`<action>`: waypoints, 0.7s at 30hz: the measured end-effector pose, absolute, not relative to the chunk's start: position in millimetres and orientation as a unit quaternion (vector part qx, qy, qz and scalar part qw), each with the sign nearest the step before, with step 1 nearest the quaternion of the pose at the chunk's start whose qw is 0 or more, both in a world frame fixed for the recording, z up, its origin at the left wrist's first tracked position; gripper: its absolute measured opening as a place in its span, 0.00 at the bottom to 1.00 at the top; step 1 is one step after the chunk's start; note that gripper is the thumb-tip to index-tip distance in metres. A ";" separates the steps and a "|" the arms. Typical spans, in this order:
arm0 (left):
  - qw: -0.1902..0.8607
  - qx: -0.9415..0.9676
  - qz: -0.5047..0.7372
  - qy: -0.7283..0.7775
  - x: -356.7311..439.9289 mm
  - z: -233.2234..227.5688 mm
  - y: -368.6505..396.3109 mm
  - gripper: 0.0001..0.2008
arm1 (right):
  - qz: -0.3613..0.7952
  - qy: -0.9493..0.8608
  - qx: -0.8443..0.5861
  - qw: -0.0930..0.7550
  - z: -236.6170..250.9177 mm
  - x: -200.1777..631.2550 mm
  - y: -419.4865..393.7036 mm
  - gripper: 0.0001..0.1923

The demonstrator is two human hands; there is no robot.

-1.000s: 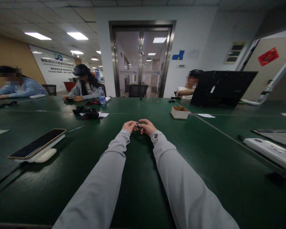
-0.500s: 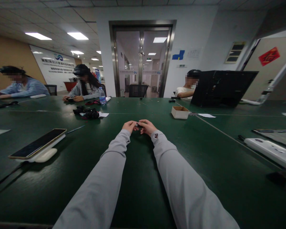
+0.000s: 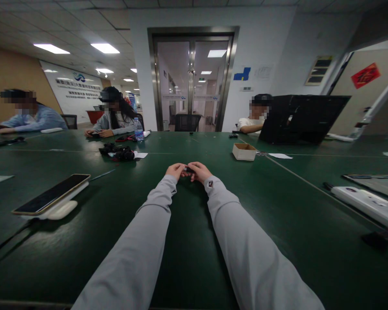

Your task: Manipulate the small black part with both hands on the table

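Observation:
Both my arms, in light grey sleeves, stretch forward over the dark green table. A small black object with a lighter end is pinched between my hands; its kind is too small to make out. My left hand grips its left end with thumb and fingers. From the other side my right hand has its fingers closed on the right end. The fingers hide much of the object.
A small open box stands ahead to the right, near a black monitor. Black gear and a water bottle are ahead left. A phone lies at left, a white power strip at right. Several people sit across the table.
My hands stay in nearly the same place around the small black object. The right hand's fingers have shifted slightly, and a little more of the object shows between the hands.

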State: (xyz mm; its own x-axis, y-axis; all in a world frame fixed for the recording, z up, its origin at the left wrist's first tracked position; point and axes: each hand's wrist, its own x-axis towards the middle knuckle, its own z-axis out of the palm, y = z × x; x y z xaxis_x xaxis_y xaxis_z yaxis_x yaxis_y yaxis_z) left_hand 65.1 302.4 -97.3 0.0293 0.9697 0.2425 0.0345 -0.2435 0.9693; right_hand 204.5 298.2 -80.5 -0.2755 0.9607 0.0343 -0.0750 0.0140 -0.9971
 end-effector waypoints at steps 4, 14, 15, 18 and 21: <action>0.431 0.576 0.539 0.438 65.7 -97.5 302.1 0.09 | 0.573 -0.555 -0.402 0.450 -80.9 204.4 299.1 0.08; 0.429 0.563 0.543 0.452 67.4 -93.2 297.5 0.09 | 0.593 -0.539 -0.381 0.460 -78.8 207.2 295.5 0.14; 0.431 0.561 0.543 0.452 67.5 -92.9 297.2 0.08 | 0.590 -0.541 -0.389 0.456 -79.2 206.3 296.3 0.13; 0.435 0.563 0.539 0.450 67.4 -92.2 296.9 0.08 | 0.569 -0.559 -0.403 0.449 -80.7 203.5 299.6 0.09; 0.432 0.565 0.536 0.455 67.4 -91.3 296.0 0.08 | 0.560 -0.571 -0.402 0.446 -81.9 202.8 301.7 0.07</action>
